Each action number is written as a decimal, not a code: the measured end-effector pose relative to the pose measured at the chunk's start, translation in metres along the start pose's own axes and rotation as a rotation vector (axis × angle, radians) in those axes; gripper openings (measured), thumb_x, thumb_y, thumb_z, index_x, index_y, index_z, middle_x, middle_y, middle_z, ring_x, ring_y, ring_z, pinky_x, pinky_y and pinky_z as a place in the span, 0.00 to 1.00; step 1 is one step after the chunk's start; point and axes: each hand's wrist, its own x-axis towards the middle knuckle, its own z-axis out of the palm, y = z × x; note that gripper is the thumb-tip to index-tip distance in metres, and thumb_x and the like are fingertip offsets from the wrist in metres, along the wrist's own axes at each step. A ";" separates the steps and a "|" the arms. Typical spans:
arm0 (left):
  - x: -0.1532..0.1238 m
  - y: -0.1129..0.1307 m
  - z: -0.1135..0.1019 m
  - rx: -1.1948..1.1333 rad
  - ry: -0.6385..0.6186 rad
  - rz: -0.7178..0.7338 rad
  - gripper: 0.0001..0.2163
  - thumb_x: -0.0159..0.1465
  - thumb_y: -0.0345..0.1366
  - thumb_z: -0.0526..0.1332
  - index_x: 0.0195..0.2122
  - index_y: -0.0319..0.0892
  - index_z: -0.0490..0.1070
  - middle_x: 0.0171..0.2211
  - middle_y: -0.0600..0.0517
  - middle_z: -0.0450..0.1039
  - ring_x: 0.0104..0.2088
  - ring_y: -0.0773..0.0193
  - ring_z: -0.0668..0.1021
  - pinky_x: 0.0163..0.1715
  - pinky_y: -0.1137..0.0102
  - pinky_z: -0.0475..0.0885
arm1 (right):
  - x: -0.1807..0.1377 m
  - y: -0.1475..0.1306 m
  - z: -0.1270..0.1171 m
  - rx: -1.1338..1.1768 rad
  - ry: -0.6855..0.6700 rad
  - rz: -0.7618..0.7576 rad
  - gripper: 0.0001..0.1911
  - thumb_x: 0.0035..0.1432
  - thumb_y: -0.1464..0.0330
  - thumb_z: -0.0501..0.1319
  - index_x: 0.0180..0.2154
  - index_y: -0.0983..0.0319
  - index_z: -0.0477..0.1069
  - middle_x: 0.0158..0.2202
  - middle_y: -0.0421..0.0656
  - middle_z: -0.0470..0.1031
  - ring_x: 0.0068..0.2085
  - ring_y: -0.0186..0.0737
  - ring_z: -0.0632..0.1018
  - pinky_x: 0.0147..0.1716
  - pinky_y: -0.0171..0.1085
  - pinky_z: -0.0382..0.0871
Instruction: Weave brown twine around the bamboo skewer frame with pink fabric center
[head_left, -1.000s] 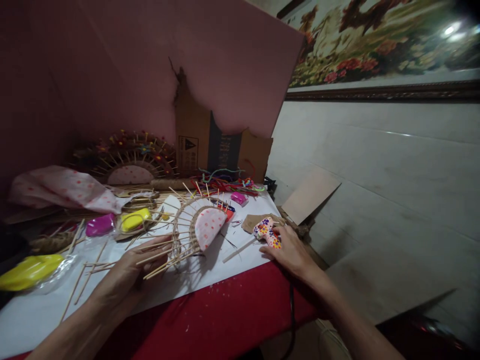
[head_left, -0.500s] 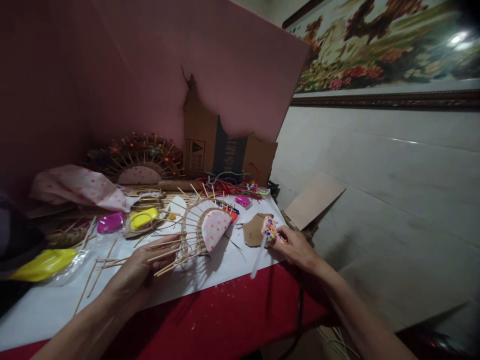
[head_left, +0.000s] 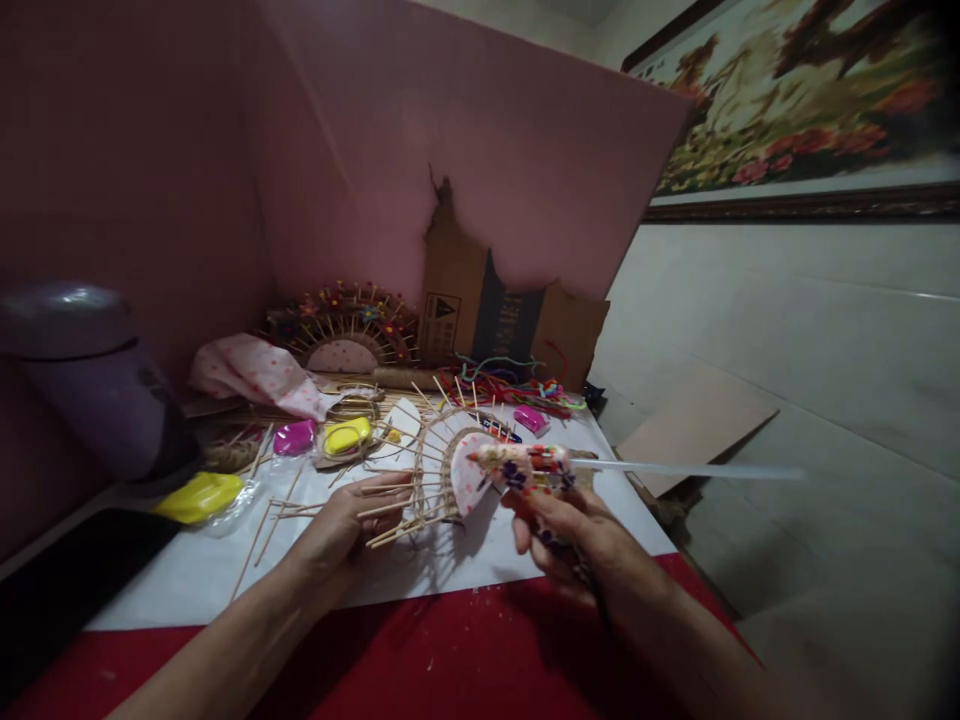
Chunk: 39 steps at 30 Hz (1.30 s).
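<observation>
My left hand point(head_left: 352, 525) is closed on the left edge of a half-round stick-and-twine craft point(head_left: 426, 470). Thin wooden sticks fan out from its spotted pink cloth half-circle point(head_left: 466, 485). In my right hand point(head_left: 581, 530) is a hot glue gun point(head_left: 517, 468) with a colourful patterned body, its nozzle facing left over the cloth. A long translucent glue stick point(head_left: 690, 469) juts out of its back to the right. Whether the nozzle touches the cloth I cannot tell. Behind the gun, a piece of cardboard is mostly hidden.
Packets of yellow clay point(head_left: 199, 497) and magenta clay point(head_left: 295, 437) lie at left, by a purple bottle point(head_left: 97, 380). A similar flowered half-round craft point(head_left: 345, 350) stands at the back, near torn cardboard point(head_left: 457, 300) and coloured pipe cleaners point(head_left: 502, 385).
The glue gun has been raised and swung left to the craft, its glue stick turning from pointing down to pointing right. My view has shifted left, bringing the purple bottle into sight.
</observation>
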 end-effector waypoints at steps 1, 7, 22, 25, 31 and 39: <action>-0.001 0.001 0.001 0.002 -0.011 -0.002 0.13 0.46 0.23 0.65 0.35 0.35 0.74 0.12 0.60 0.60 0.11 0.80 0.58 0.10 0.83 0.52 | 0.005 0.000 0.007 -0.027 -0.031 0.020 0.22 0.56 0.53 0.52 0.26 0.66 0.68 0.14 0.35 0.59 0.11 0.23 0.56 0.07 0.26 0.48; -0.001 0.003 0.002 0.065 -0.073 0.049 0.11 0.47 0.26 0.66 0.34 0.36 0.75 0.25 0.50 0.75 0.17 0.74 0.69 0.14 0.80 0.59 | 0.028 0.004 0.026 -0.141 -0.113 0.030 0.24 0.55 0.50 0.51 0.27 0.65 0.68 0.17 0.35 0.60 0.11 0.22 0.56 0.06 0.25 0.50; 0.001 0.000 -0.001 0.111 -0.072 0.061 0.15 0.48 0.30 0.66 0.38 0.37 0.75 0.17 0.54 0.69 0.14 0.74 0.63 0.14 0.78 0.53 | 0.035 0.005 0.027 -0.026 -0.116 0.043 0.21 0.54 0.52 0.53 0.31 0.64 0.65 0.23 0.36 0.65 0.13 0.22 0.60 0.06 0.23 0.52; 0.002 -0.001 -0.002 0.132 -0.070 0.061 0.15 0.48 0.30 0.66 0.39 0.37 0.75 0.21 0.52 0.72 0.16 0.74 0.63 0.16 0.78 0.54 | 0.035 0.004 0.027 -0.035 -0.117 0.051 0.21 0.55 0.51 0.52 0.30 0.64 0.65 0.20 0.35 0.64 0.12 0.22 0.58 0.05 0.24 0.51; 0.002 0.000 -0.002 0.122 -0.091 0.074 0.16 0.48 0.31 0.66 0.40 0.37 0.75 0.24 0.50 0.74 0.18 0.72 0.67 0.17 0.77 0.58 | 0.034 0.006 0.027 -0.050 -0.110 0.041 0.21 0.55 0.51 0.52 0.29 0.64 0.64 0.19 0.35 0.62 0.13 0.22 0.58 0.06 0.23 0.51; 0.002 0.001 -0.001 0.112 -0.097 0.051 0.18 0.46 0.32 0.67 0.40 0.36 0.75 0.22 0.50 0.74 0.20 0.68 0.71 0.18 0.75 0.60 | 0.032 0.006 0.027 -0.102 -0.104 0.053 0.22 0.56 0.50 0.50 0.28 0.64 0.64 0.15 0.33 0.59 0.11 0.22 0.56 0.06 0.23 0.49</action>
